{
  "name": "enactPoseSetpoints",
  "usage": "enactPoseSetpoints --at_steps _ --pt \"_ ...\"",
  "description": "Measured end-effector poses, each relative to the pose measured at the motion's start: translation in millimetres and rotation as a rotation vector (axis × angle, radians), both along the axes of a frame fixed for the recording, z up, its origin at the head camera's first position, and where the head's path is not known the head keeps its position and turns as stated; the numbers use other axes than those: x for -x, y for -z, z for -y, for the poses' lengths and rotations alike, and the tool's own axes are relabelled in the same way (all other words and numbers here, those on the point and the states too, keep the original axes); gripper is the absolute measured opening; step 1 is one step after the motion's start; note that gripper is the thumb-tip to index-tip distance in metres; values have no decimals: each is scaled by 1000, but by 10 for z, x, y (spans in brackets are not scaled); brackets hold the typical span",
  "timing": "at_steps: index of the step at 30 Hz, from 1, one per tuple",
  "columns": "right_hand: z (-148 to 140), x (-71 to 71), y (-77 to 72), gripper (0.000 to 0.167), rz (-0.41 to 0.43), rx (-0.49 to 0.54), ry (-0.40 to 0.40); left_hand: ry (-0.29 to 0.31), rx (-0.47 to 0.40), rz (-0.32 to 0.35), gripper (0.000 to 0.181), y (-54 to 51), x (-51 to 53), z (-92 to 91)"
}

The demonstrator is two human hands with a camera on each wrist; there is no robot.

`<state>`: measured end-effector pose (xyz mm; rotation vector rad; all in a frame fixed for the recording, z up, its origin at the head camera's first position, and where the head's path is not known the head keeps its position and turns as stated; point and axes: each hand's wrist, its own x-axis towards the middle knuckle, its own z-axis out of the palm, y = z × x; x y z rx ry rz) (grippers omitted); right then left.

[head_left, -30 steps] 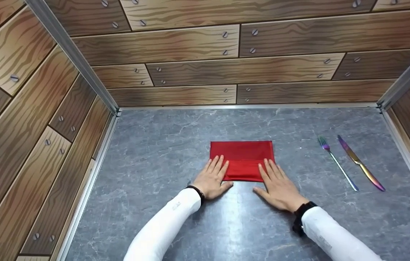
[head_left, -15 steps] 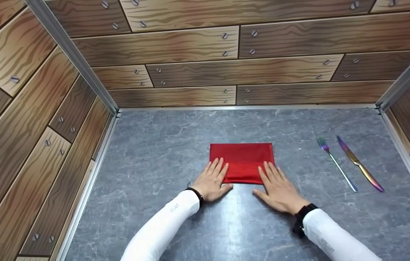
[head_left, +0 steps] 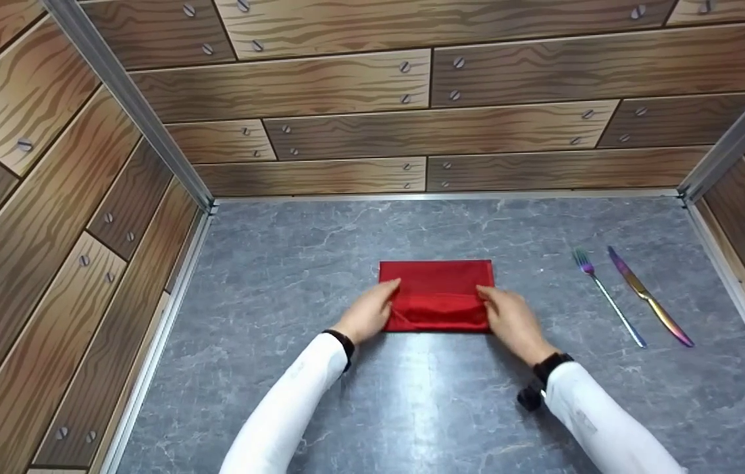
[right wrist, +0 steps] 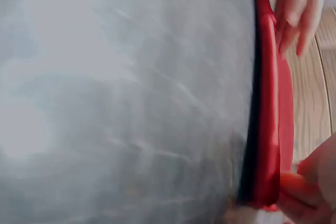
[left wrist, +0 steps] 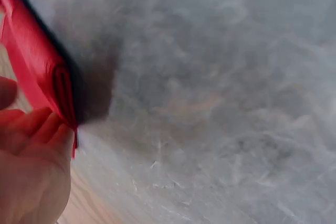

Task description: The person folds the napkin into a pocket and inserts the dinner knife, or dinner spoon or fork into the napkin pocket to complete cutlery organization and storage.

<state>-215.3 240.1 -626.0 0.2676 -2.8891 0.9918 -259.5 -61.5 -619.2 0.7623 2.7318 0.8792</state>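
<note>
A folded red cloth napkin (head_left: 437, 280) lies on the grey marbled tabletop, with a fold across its nearer half. My left hand (head_left: 367, 314) holds its left edge. In the left wrist view, fingers (left wrist: 39, 127) touch the napkin's layered side (left wrist: 39, 56), and the thumb is partly cut off. At the opposite edge my right hand (head_left: 516, 326) grips the napkin, fingertips over the rim. The right wrist view shows its fingers (right wrist: 299, 190) at the napkin's end (right wrist: 270, 129); the other hand (right wrist: 302, 9) appears at the far end.
An iridescent fork (head_left: 609, 299) and a matching knife (head_left: 650, 296) lie side by side to the right of the napkin. Wood-patterned walls (head_left: 346, 135) with metal edging enclose the tabletop (head_left: 280, 263) at the back and both sides.
Both hands lay flat on the napkin's near half; they have since moved outward to its left and right edges, with the fingers bent at the sides. The fork and knife stay put.
</note>
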Motion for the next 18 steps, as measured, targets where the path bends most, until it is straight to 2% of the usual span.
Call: enactPoseSetpoints --at_steps 4,7,11,14,18 --pt "-54 150 -3 30 33 126 71 -105 -62 -65 42 10 86 9" --pt "-93 234 -8 25 60 170 107 -175 -103 -73 36 19 137 -2" --pt "-139 309 0 22 74 199 147 -236 -128 -74 26 45 198 -32" --pt "-167 348 1 32 97 195 170 -309 -144 -12 29 46 233 -65" --pt "-196 397 -46 54 176 176 216 -434 -174 119 50 8 278 -119"
